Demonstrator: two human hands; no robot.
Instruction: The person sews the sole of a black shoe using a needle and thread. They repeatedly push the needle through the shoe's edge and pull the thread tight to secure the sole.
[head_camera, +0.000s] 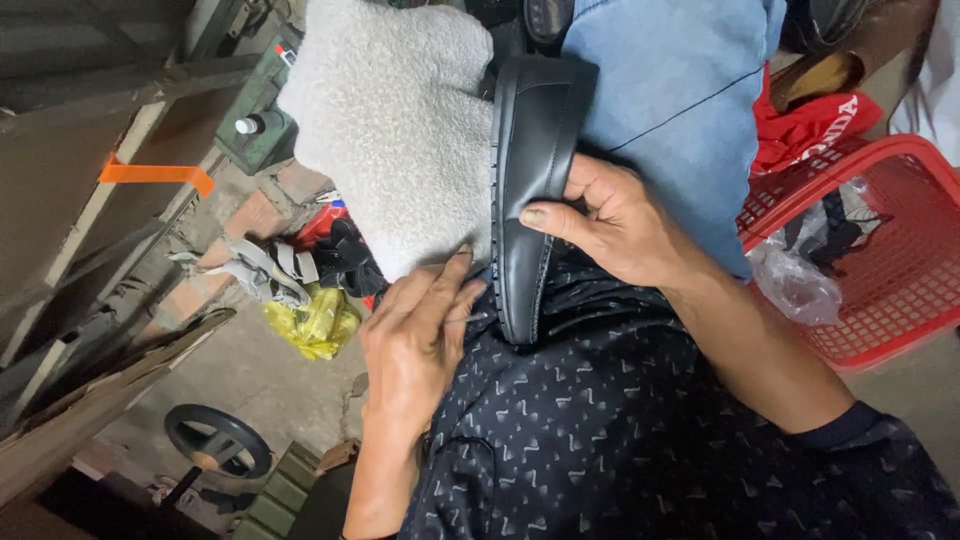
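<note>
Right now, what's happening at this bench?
A person holds a black loafer-style shoe on their lap, sole edge turned up. The right hand grips the shoe from the side, thumb pressed on the upper. The left hand rests at the toe end, fingers touching the edge of a grey fleecy cloth lying alongside the shoe. A red plastic basket sits to the right, and a yellow bag and loose straps lie on the floor below.

A red plastic basket (900, 290) holding a clear bag (795, 285) sits near a crumpled yellow bag (315, 322), grey straps (255, 270) and a black wheel (218, 440) on the floor.
</note>
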